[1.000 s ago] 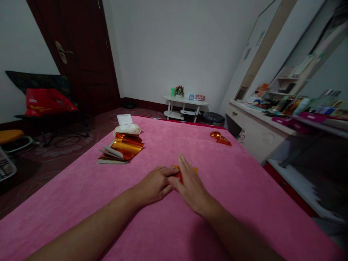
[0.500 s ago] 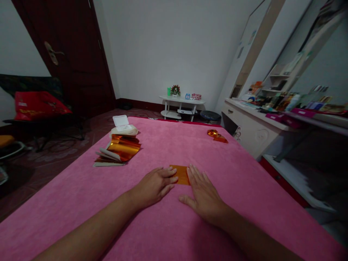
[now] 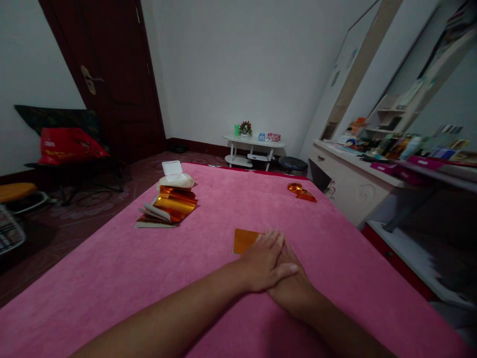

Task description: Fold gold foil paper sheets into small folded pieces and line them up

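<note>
Pale walls [image 3: 208,64]; dark red door [image 3: 115,74]; white side table [image 3: 257,142].

Pretty dim in here, flat greyish light on the wall [image 3: 231,64], can't tell the source. The foil [image 3: 179,201] catches some shiny glare while the orange sheet [image 3: 244,241] looks dull. Soft shadow low on the pink cloth [image 3: 278,340]. Wide-angle warp tilts the door [image 3: 112,74], and the dresser [image 3: 346,174] clutter's kinda smeary.
</note>
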Demonstrator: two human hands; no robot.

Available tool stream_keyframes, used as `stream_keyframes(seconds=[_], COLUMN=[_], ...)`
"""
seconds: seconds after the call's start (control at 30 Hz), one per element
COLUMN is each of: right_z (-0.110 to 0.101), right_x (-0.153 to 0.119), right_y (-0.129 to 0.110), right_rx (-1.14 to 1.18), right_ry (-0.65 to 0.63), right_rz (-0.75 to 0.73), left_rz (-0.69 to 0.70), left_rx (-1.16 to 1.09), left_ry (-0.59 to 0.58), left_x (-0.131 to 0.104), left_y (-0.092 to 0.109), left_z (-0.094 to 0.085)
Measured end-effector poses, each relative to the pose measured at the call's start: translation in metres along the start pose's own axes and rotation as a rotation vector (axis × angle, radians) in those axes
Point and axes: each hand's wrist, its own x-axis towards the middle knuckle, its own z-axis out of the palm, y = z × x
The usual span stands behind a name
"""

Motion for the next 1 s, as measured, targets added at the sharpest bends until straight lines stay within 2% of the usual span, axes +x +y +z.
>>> stream_keyframes(seconds=[0.07,0.17,0.33,0.47,0.53,0.57,0.67,0.73,0.8,0.87,1.0], right_z=[-0.003,-0.008,-0.015,-0.028,-0.031,-0.029,-0.015,-0.002,0.005,0.004,-0.017], right_x=[-0.002,-0.003,-0.001,0.009,0.017,0.022,0.033,0.037,0.036,0.031,0.013], right_y=[-0.001,-0.003,-0.002,-0.015,-0.032,-0.042,-0.070,-0.078,-0.074,-0.061,-0.024], right_rx=[-0.070,-0.202,-0.247,-0.197,-0.157,-0.125,-0.027,0.005,0.020,0.002,-0.162], right_ry=[-0.107,-0.289,-0.390,-0.483,-0.472,-0.455,-0.405,-0.397,-0.402,-0.420,-0.450], right_rz=[-0.015,0.022,0.068,0.126,0.140,0.102,0.005,0.000,0.022,0.054,0.144], left_rz=[-0.053,-0.105,-0.126,-0.130,-0.122,-0.119,-0.124,-0.119,-0.110,-0.106,-0.127], left_rx=[0.000,0.060,0.215,0.297,0.315,0.323,0.340,0.340,0.332,0.326,0.318], left_ry=[-0.011,-0.028,-0.053,-0.053,-0.049,-0.045,-0.056,-0.066,-0.051,-0.020,0.001], left_x=[-0.003,-0.018,-0.056,-0.072,-0.072,-0.071,-0.067,-0.066,-0.066,-0.068,-0.072], left_y=[-0.014,-0.031,-0.051,-0.058,-0.059,-0.059,-0.060,-0.060,-0.061,-0.060,-0.054], left_z=[0.004,-0.001,-0.020,-0.023,-0.021,-0.019,-0.016,-0.014,-0.014,-0.015,-0.020])
